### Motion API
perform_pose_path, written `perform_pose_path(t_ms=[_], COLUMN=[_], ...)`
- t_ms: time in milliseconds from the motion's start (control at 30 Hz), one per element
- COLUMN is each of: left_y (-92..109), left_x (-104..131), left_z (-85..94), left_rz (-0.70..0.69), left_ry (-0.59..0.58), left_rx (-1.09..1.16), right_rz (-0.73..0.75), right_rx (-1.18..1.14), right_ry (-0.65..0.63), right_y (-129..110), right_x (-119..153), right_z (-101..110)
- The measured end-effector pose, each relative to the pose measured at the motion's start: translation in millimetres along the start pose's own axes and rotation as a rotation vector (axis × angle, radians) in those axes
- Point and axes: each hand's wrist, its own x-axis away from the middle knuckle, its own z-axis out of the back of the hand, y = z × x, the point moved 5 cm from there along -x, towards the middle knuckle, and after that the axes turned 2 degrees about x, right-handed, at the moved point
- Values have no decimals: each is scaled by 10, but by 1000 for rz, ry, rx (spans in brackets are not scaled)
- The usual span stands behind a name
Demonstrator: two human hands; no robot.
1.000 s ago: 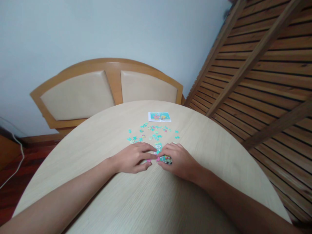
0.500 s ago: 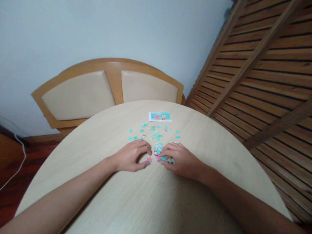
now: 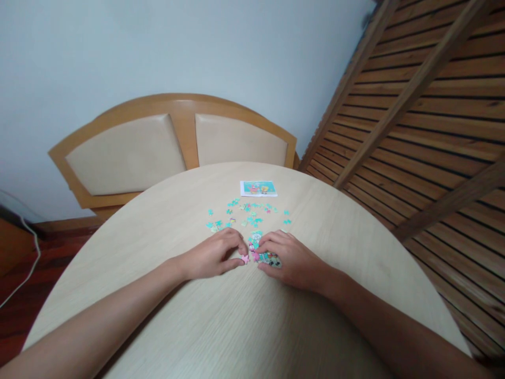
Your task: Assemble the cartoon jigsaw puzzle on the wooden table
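My left hand (image 3: 221,252) is closed in a pinch, its thumb and forefinger at a pink puzzle piece (image 3: 245,259) just left of the joined puzzle part. My right hand (image 3: 290,258) curls over that joined puzzle part (image 3: 255,240), fingertips and thumb pressed on it. Turquoise, pink and dark areas show on the part; the palm hides some of it. Loose puzzle pieces (image 3: 252,221), mostly turquoise, lie scattered beyond both hands.
A small picture sheet (image 3: 259,188) with cartoon figures lies at the far side of the round wooden table (image 3: 221,326). Behind the table stands a padded chair backrest (image 3: 130,155). Wooden slats (image 3: 426,131) rise on the right.
My left hand has closed on the pink piece and shifted it slightly right, nearer the joined part. My right hand has stayed almost in place.
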Motion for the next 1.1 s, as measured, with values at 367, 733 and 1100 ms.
perform_pose_path(t_ms=[367,733,1100], left_y=[7,31,40], left_x=[-14,-9,5], left_z=[-62,-74,-74], left_rz=[-3,-35,-116], left_ry=[25,29,1], left_rx=[-80,-148,-202], right_rz=[-4,0,13], right_rx=[15,31,29], right_ry=[-22,-30,-24], right_y=[-11,-18,-12], right_x=[5,2,3], right_z=[-9,-8,6])
